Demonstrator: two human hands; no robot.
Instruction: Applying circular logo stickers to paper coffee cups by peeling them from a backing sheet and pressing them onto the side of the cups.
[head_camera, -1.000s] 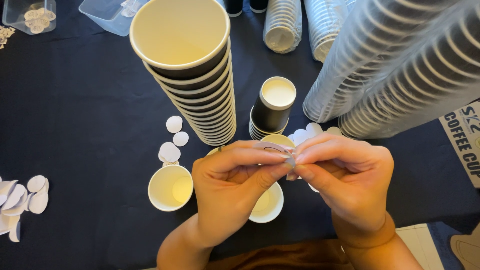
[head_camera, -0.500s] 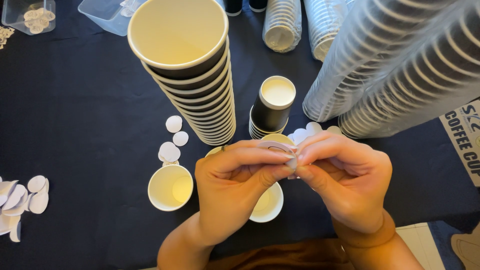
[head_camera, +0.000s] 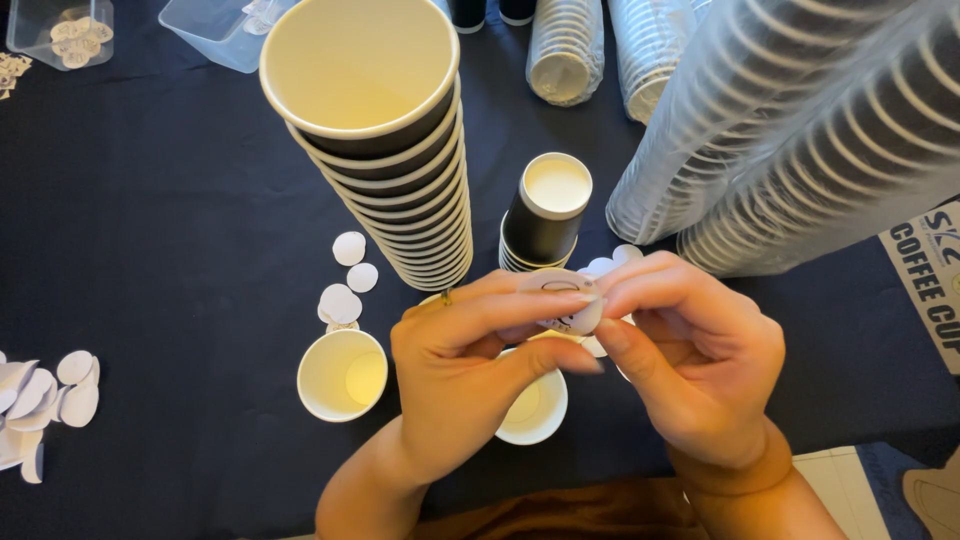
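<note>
Head view — L hand (head_camera: 470, 370) & R hand (head_camera: 700, 360) both pinched on round sticker (head_camera: 562, 300), mostly hidden by fingers.

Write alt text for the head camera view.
Two bare hands, left hand and right hand, pinch a small round white sticker between their fingers above an open paper cup on a black tablecloth. A tall stack of dark cups, another open cup and loose white discs lie around.
</note>
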